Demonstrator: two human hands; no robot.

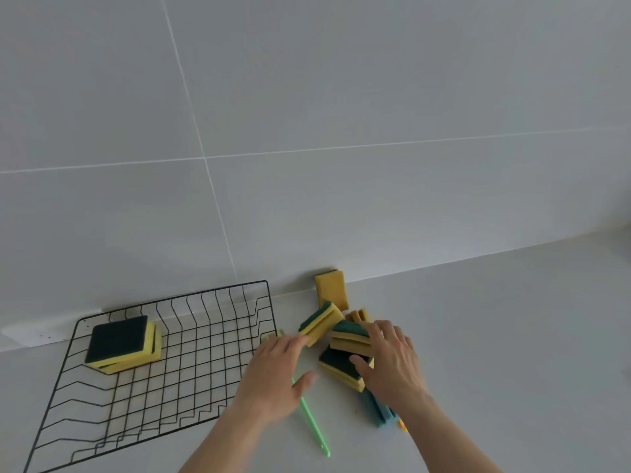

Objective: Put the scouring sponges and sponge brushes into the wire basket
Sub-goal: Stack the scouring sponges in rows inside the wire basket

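- Green brush handle [312, 421] on the counter [495, 336], upper end hidden under left hand [273, 373].
- Blue sponge [377, 409] half covered by right forearm.
- Both hands spread open; right hand [392, 363] touched the sponge pile [341, 353].
- Two sponges [123, 343] stacked in wire basket [191, 367].

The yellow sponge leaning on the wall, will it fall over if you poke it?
Probably yes. The yellow sponge stands on a narrow edge, tilted against the wall, so a small push would likely tip it flat. It looks like soft foam, so it should be light and squashy, and unlikely to break or roll away.
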